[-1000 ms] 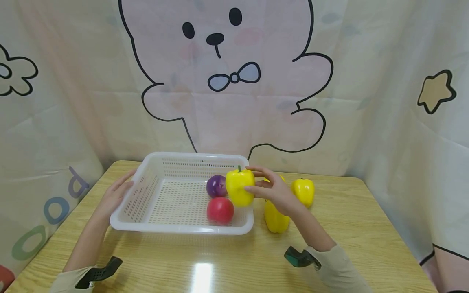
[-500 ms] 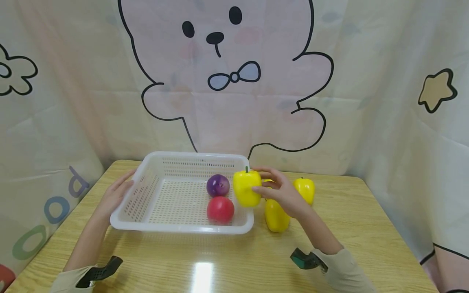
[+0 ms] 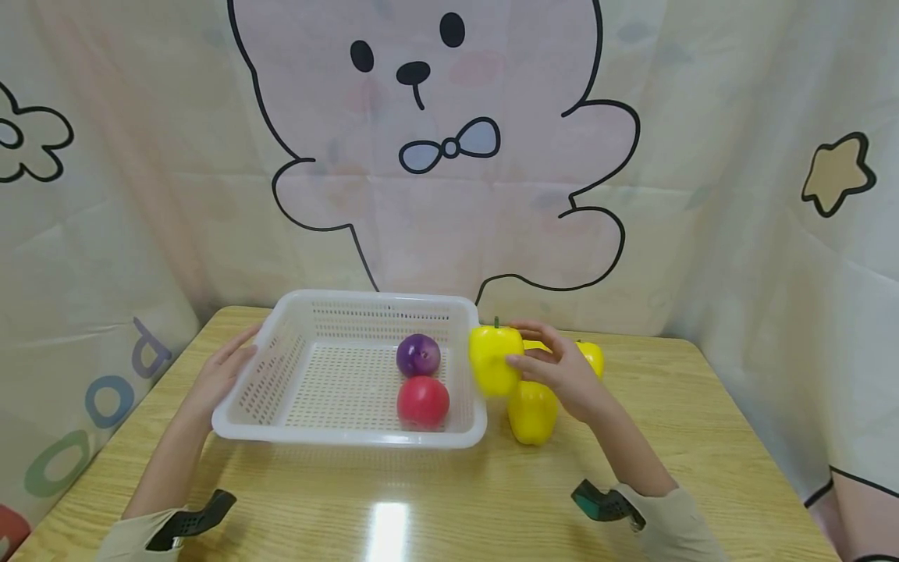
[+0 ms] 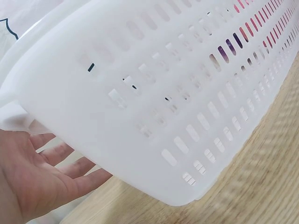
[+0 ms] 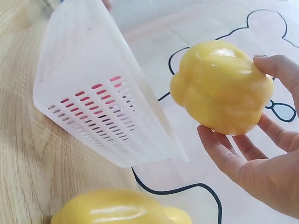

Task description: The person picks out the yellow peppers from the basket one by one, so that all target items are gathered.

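My right hand (image 3: 562,375) holds a yellow bell pepper (image 3: 495,361) by its right side, between thumb and fingers, stem up. The pepper hangs in the air beside the right rim of a white plastic basket (image 3: 351,439). In the right wrist view the same yellow bell pepper (image 5: 222,88) is gripped clear of the basket wall (image 5: 79,56). My left hand (image 3: 214,382) rests on the basket's left end; in the left wrist view its fingers (image 4: 77,168) lie fairly straight against the end wall, thumb hidden. Inside the basket lie a purple round vegetable (image 3: 418,355) and a red round fruit (image 3: 423,403).
More yellow bell peppers stand on the wooden table (image 3: 449,499) right of the basket: a front one (image 3: 532,414), another behind at the right (image 3: 592,357), and one mostly hidden by my right hand. A printed cloth (image 3: 435,226) hangs behind the table.
My right hand has moved to the right with the yellow bell pepper, from above the basket's right end to just outside its rim. The left hand and basket have stayed in place.
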`<action>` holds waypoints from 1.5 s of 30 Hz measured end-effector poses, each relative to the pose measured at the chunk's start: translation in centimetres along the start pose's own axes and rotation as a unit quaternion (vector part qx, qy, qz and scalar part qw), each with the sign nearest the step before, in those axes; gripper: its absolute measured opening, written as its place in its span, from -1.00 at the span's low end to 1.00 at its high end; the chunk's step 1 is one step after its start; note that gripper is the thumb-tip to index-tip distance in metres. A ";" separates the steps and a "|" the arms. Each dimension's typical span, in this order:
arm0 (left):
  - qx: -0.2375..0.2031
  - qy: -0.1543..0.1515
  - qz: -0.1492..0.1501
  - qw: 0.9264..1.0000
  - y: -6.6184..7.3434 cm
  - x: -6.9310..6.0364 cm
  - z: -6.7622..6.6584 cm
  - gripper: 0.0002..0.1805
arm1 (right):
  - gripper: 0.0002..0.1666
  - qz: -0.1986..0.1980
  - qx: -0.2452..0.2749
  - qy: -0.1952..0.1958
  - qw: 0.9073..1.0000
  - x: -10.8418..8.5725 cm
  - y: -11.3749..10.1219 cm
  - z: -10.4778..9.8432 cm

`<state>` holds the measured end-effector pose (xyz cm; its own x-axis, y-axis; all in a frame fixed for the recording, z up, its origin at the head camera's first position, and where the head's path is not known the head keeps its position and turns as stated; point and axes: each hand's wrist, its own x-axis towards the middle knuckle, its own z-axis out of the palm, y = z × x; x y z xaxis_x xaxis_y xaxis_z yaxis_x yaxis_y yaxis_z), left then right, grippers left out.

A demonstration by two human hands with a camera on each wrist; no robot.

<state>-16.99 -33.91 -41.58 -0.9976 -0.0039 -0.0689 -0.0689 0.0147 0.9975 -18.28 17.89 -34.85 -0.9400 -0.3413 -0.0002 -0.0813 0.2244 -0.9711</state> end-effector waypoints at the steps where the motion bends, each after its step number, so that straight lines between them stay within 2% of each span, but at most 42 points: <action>1: 0.002 0.001 -0.001 1.000 0.0 0.0 0.0 -0.33 | -0.30 -0.001 0.001 0.001 1.000 -0.1 0.0 -0.2; 20: 0.006 -0.003 0.000 1.000 -0.1 0.0 0.0 -0.32 | -0.37 0.026 -0.003 0.042 0.999 -1.7 1.4 -1.8; 30: 0.011 -0.001 -0.016 1.000 -0.2 0.2 -0.1 -0.30 | -0.40 0.031 0.003 0.060 0.998 -2.8 1.9 -2.7; 38: 0.001 -0.003 -0.006 1.000 -0.3 0.1 -0.1 -0.33 | -0.39 0.050 -0.008 0.076 0.996 -3.5 2.1 -3.4; 45: 0.015 0.003 -0.020 1.000 -0.2 0.2 0.0 -0.31 | -0.43 0.051 -0.004 0.093 0.994 -4.2 2.5 -4.0</action>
<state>-17.15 -33.96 -41.77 -0.9941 -0.0113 -0.1082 -0.1086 0.0452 0.9931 -15.91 23.57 -36.31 -0.9885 -0.1417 -0.0530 0.0151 0.2562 -0.9665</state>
